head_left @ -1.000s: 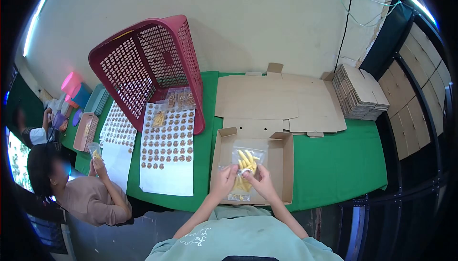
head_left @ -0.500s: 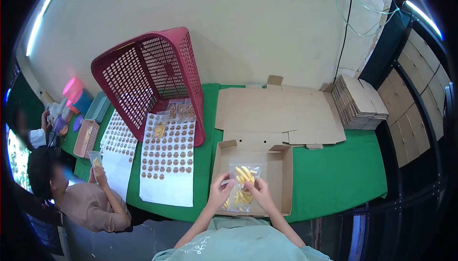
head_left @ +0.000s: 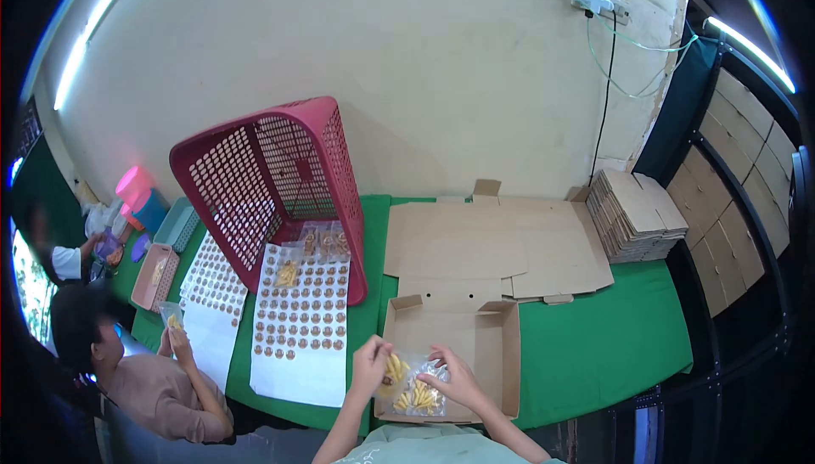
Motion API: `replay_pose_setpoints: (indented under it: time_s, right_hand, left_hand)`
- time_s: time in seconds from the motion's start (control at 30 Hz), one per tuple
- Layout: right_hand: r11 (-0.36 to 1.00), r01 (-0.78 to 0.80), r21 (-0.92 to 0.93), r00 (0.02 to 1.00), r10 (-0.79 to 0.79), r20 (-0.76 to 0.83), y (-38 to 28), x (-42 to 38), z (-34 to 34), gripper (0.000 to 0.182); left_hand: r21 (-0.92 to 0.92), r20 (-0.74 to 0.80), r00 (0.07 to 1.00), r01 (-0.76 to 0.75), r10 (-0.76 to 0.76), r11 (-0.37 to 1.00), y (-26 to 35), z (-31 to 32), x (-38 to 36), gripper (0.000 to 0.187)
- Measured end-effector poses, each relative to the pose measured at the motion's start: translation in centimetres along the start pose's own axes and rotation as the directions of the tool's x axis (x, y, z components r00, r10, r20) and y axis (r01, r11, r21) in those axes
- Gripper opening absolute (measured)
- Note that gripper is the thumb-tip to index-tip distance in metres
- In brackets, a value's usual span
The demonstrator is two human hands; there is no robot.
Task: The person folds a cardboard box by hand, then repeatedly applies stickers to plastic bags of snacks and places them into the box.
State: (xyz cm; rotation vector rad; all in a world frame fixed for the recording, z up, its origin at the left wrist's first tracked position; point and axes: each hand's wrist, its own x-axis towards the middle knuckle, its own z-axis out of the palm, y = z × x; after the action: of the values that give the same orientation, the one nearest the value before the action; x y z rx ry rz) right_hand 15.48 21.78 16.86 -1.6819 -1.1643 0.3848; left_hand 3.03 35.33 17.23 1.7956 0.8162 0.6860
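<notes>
My left hand (head_left: 370, 368) is closed on the edge of a clear plastic bag of yellow stick-shaped snacks (head_left: 396, 368), held over the left side of an open cardboard box (head_left: 484, 341). A second snack bag (head_left: 420, 399) lies in the front left part of that box, overlapping the held one in this view. My right hand (head_left: 457, 382) is above this second bag, fingers apart and curved, with the fingertips right by the clear plastic.
Left of the box are sticker sheets (head_left: 297, 375) and a tilted maroon basket (head_left: 327, 154) with snack bags at its mouth. The box's lid (head_left: 458, 239) lies folded back. Flattened boxes (head_left: 637, 218) are stacked at right. A seated person (head_left: 161, 388) holds another bag; a second person is behind.
The bag has moved left in my left hand, and my right hand has come off it. The bag in the box now shows more. The camera view has tilted up.
</notes>
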Motion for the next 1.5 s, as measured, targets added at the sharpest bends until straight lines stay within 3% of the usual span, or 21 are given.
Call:
replay_pose_setpoints:
  time_s: [0.03, 0.1, 0.13, 0.27, 0.33, 0.43, 0.53, 0.67, 0.8, 0.9, 1.0, 1.07, 1.13, 1.23, 1.27, 1.3, 1.37, 1.43, 1.5]
  right_hand:
    - [0.998, -0.001, -0.062, 0.996, 0.006, 0.089, 0.0, 0.4, 0.1, 0.034]
    - [0.983, 0.008, -0.183, 0.966, 0.040, 0.256, -0.3, 1.1, 0.8, 0.027]
    - [0.991, 0.040, -0.124, 0.993, -0.026, 0.113, -1.0, 1.2, 1.5, 0.030]
    - [0.985, -0.137, 0.101, 0.973, 0.115, 0.200, 0.3, 1.2, 3.5, 0.029]
    - [0.962, -0.199, 0.185, 0.968, 0.164, 0.187, 1.5, 0.9, 5.8, 0.027]
    - [0.985, -0.155, 0.078, 0.967, 0.135, 0.215, 0.3, 1.9, 7.5, 0.022]
    - [0.989, 0.106, 0.106, 0.990, -0.115, 0.083, -2.8, 4.3, 8.1, 0.018]
    - [0.965, 0.259, 0.031, 0.959, -0.261, 0.111, -5.2, 6.6, 9.2, 0.014]
    - [0.940, 0.340, 0.018, 0.934, -0.340, 0.115, -7.1, 6.6, 9.6, 0.011]
    - [0.931, 0.348, -0.109, 0.935, -0.336, 0.115, -7.1, 5.3, 9.8, 0.012]
    - [0.954, 0.299, 0.016, 0.851, -0.275, 0.447, -4.9, 2.3, 9.8, 0.016]
    - [0.982, 0.189, -0.018, 0.843, -0.152, 0.516, -3.6, -0.7, 9.1, 0.021]
    - [0.992, 0.002, 0.123, 0.916, -0.051, 0.398, 0.0, -1.8, 8.8, 0.022]
    - [0.928, -0.280, 0.247, 0.914, 0.179, 0.364, 0.9, -1.1, 4.9, 0.023]
    - [0.888, -0.372, 0.272, 0.892, 0.260, 0.370, 0.2, -0.2, 3.4, 0.023]
    - [0.891, -0.352, 0.285, 0.897, 0.234, 0.376, -0.2, 0.1, 2.5, 0.024]
    - [0.901, -0.312, 0.302, 0.905, 0.185, 0.383, -1.1, 0.6, 0.7, 0.025]
    - [0.948, -0.302, 0.105, 0.841, 0.213, 0.497, -2.0, 0.4, -0.9, 0.027]
    - [0.960, -0.275, -0.054, 0.790, 0.257, 0.557, -1.0, -0.1, -1.3, 0.026]
  left_hand:
    - [0.151, 0.065, 0.998, -0.013, 0.003, 0.988, 0.0, 0.1, -0.1, 0.013]
    - [0.159, 0.160, 0.984, -0.100, 0.075, 0.982, -0.6, 1.4, -0.6, 0.015]
    - [0.169, 0.162, 0.984, -0.100, 0.072, 0.980, -1.0, 2.0, -0.7, 0.016]
    - [0.389, 0.157, 0.977, -0.193, 0.142, 0.901, -0.8, 1.2, -0.6, 0.014]
    - [0.421, 0.109, 0.986, -0.160, 0.125, 0.893, -1.5, 0.4, -0.7, 0.012]
    - [0.415, -0.065, 0.980, -0.145, 0.188, 0.898, -2.5, -1.1, 0.3, 0.012]
    - [0.463, -0.244, 0.927, -0.147, 0.285, 0.874, -1.9, -3.6, 1.8, 0.012]
    - [0.582, -0.443, 0.775, -0.133, 0.450, 0.802, 0.0, -6.4, 3.1, 0.016]
    - [0.428, -0.540, 0.787, -0.049, 0.299, 0.902, -0.2, -8.2, 3.1, 0.024]
    - [0.438, -0.551, 0.777, -0.041, 0.305, 0.898, -0.6, -8.2, 3.0, 0.026]
    - [0.145, -0.701, 0.701, -0.034, 0.127, 0.989, -1.5, -9.6, 4.1, 0.024]
    - [0.004, -0.676, 0.730, -0.134, 0.101, 0.991, -1.4, -11.7, 4.5, 0.023]
    - [-0.102, -0.628, 0.775, -0.170, 0.069, 0.980, -0.5, -11.4, 4.5, 0.019]
    - [0.003, -0.486, 0.861, -0.168, 0.148, 0.986, -2.0, -7.8, 3.0, 0.018]
    - [-0.038, -0.419, 0.903, -0.119, 0.092, 0.992, -1.0, -6.1, 2.0, 0.016]
    - [-0.078, -0.345, 0.938, -0.070, 0.039, 0.995, 0.0, -4.3, 1.1, 0.014]
    - [-0.031, -0.057, 0.997, -0.059, 0.057, 0.998, -1.3, -1.1, 0.3, 0.015]
    - [0.061, 0.188, 0.977, -0.116, 0.103, 0.991, 0.3, 1.7, -0.3, 0.016]
    - [0.089, 0.280, 0.952, -0.158, 0.128, 0.983, 0.5, 3.7, -0.5, 0.018]
